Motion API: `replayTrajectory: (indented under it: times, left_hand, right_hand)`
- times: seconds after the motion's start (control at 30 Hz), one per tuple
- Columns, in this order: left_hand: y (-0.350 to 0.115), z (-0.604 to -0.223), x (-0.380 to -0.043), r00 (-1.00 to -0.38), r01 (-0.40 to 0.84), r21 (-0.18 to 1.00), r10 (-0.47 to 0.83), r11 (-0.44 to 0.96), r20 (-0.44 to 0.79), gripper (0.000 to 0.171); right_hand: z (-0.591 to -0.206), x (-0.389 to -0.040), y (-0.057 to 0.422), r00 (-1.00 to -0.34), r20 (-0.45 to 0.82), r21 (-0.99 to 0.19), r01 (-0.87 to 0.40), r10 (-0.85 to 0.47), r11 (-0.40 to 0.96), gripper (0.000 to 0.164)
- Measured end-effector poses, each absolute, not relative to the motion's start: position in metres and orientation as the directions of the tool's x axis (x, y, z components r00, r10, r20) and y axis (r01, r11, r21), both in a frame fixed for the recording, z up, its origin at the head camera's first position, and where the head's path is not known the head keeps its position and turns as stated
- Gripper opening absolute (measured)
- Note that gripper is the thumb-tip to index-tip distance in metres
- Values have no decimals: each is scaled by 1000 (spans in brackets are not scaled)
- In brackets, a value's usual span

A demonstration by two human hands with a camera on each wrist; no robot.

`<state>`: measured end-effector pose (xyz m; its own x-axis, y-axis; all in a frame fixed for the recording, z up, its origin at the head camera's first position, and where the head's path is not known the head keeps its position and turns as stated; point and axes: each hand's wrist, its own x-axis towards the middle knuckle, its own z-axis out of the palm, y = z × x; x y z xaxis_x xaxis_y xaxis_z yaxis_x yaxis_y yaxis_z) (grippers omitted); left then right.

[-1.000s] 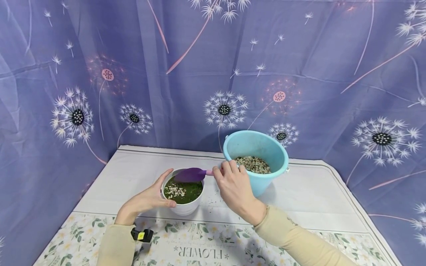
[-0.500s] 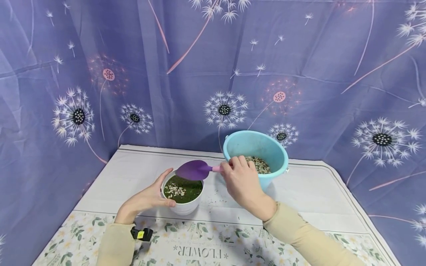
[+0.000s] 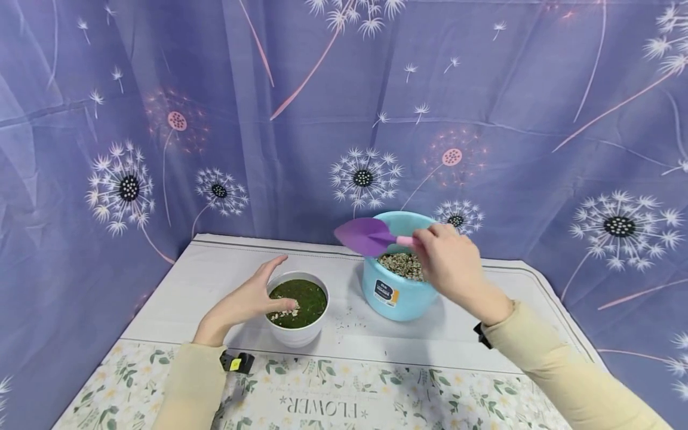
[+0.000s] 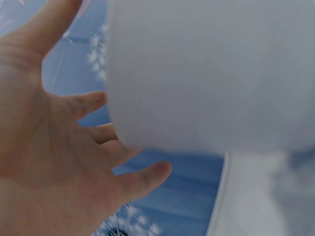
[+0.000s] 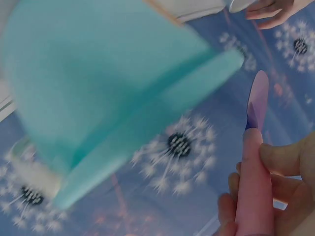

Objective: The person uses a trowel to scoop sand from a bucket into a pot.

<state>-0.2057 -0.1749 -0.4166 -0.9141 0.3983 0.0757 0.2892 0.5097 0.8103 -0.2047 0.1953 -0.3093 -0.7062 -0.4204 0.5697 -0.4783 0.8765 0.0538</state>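
My right hand (image 3: pixel 451 261) grips the pink handle (image 5: pixel 253 189) of a garden trowel with a purple blade (image 3: pixel 366 236). The blade is raised over the left rim of a light blue bucket (image 3: pixel 395 298), which holds a speckled, gritty mix (image 3: pixel 401 265). Beside a white flower pot (image 3: pixel 297 335) is my left hand (image 3: pixel 244 303), its fingers spread and its thumb extending over the near left rim. Dark green material (image 3: pixel 309 298) fills the pot, with a patch of pale granules partly hidden under the thumb. In the left wrist view the open palm (image 4: pixel 59 157) faces the pot wall (image 4: pixel 206 73).
Dark crumbs (image 3: pixel 352 326) are scattered on the white tabletop (image 3: pixel 344 352) between pot and bucket. A flower-patterned mat strip (image 3: pixel 322 388) runs along the front. Behind and at both sides hangs a purple dandelion-print curtain (image 3: pixel 301 155).
The trowel has moved from over the pot up and right to the bucket, in my right hand. My left hand has loosened from the pot, its thumb shifting inward over the granules.
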Motion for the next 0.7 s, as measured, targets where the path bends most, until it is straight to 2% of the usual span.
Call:
replayTrajectory:
  times: [0.17, 0.47, 0.7]
  left_hand:
    - [-156, -395, -218, -920, 297, 787, 382, 541, 85, 101]
    - [-110, -369, -246, -901, 335, 765, 424, 550, 90, 94]
    - [-77, -363, -266, -909, 283, 811, 412, 513, 56, 86]
  right_hand:
    - [-296, -213, 218, -794, 496, -12, -412, -352, 911, 11]
    - [-289, -236, 248, -899, 320, -47, -332, -300, 942, 17]
    - [-291, -249, 261, -938, 230, -67, -280, -258, 958, 23]
